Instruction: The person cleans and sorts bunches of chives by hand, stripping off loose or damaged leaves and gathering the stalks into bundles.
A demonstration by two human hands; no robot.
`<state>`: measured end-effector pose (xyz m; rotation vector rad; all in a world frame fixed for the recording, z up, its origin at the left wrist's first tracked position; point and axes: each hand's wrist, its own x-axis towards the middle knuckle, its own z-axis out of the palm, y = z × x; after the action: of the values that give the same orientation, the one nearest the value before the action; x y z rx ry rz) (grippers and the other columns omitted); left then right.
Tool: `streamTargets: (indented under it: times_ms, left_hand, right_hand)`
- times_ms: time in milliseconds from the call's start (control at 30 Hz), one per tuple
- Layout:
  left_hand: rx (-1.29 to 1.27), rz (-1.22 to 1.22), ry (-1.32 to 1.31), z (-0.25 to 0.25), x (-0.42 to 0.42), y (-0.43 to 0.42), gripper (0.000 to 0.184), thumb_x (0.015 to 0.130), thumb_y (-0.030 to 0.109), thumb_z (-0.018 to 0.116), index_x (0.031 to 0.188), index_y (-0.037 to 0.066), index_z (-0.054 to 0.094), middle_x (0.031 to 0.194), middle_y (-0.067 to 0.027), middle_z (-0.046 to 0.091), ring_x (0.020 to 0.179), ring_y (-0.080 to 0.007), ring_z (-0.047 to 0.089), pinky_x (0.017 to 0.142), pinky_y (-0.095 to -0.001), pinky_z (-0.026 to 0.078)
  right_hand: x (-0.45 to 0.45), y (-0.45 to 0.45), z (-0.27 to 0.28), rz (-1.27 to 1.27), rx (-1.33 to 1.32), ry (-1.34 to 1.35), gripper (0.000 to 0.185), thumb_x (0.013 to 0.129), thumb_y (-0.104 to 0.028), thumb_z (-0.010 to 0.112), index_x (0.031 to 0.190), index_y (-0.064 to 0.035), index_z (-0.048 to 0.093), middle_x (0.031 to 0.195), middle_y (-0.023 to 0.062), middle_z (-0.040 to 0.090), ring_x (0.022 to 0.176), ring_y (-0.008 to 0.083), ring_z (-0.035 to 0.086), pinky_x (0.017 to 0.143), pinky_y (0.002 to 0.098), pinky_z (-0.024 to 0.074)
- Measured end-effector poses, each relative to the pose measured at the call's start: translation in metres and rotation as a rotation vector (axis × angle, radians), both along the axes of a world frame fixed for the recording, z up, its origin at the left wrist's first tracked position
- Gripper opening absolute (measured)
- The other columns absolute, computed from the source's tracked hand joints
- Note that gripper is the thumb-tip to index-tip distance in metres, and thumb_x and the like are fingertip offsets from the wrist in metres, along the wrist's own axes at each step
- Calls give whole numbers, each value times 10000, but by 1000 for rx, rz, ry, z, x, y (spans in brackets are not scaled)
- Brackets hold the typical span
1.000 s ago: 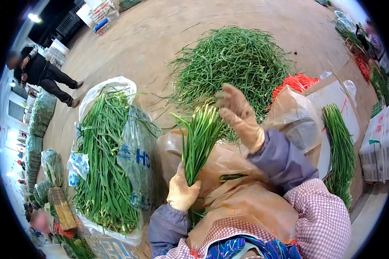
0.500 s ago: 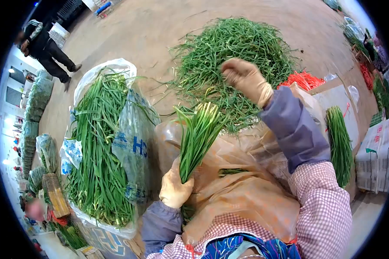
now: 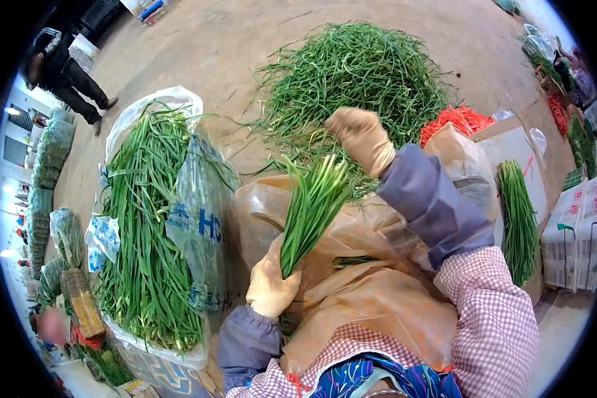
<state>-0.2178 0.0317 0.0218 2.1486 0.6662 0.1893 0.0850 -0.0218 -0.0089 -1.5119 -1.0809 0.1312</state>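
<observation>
A bunch of green chives, its pale cut ends pointing up and away, stands in my gloved left hand. The fingers of that hand are wrapped round its lower, leafy part. My gloved right hand is raised beyond the bunch, apart from it, in front of a heap of loose green leaves on the floor. Its fingers are curled together and slightly blurred; whatever they may hold is hidden. A brownish plastic apron covers my lap, with a few green stalks lying on it.
On my left is a plastic-lined container full of chives. At right lie red ties, another bunch of chives on a board, and a white crate. A person stands at the far left.
My right hand has moved slightly left and down, nearer the chive bunch's cut ends. My left hand still holds the bunch, tilted a little more to the right. The whole view has shifted slightly.
</observation>
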Motion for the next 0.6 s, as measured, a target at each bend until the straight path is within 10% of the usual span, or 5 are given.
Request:
streamTargets:
  times_ms: [200, 267, 400, 533, 600]
  left_hand:
    - [-49, 13, 5, -1, -10, 1, 577, 742, 27, 643, 1301, 45, 499, 1014, -255, 657, 973, -413, 638, 811, -431, 525]
    - [-37, 21, -20, -2, -8, 1, 574, 741, 32, 645, 1297, 41, 502, 1014, -252, 659, 973, -407, 641, 814, -427, 525]
    - [-46, 0, 36, -1, 1, 0, 599, 733, 28, 644, 1312, 42, 493, 1032, -250, 658, 993, -398, 639, 835, -416, 521]
    - [-37, -22, 93, 5, 5, 0, 618, 726, 18, 633, 1326, 46, 484, 1037, -250, 657, 1008, -391, 638, 851, -408, 516]
    - [-52, -17, 67, 4, 1, 2, 619, 726, 16, 627, 1327, 46, 483, 1033, -251, 658, 1008, -391, 638, 853, -407, 515]
  right_hand:
    - [175, -55, -20, -763, 197, 813, 126, 930, -146, 592, 981, -40, 636, 758, 68, 628, 531, 176, 570, 484, 356, 499]
    - [187, -72, -19, -874, -242, 587, 173, 892, -159, 661, 988, -18, 630, 832, 84, 660, 644, 175, 605, 565, 339, 517]
    - [42, -46, 32, -9, -265, -8, 489, 851, -223, 723, 1278, -42, 568, 1238, 129, 601, 1147, 256, 561, 1019, 380, 436]
    - [-14, -18, 43, 681, -389, -49, 374, 852, -245, 713, 1146, -22, 649, 1146, 115, 648, 1078, 227, 595, 954, 348, 466]
    - [-21, -7, 39, 662, -547, 560, 324, 854, -235, 714, 1086, -12, 672, 1010, 96, 688, 961, 170, 626, 861, 314, 497]
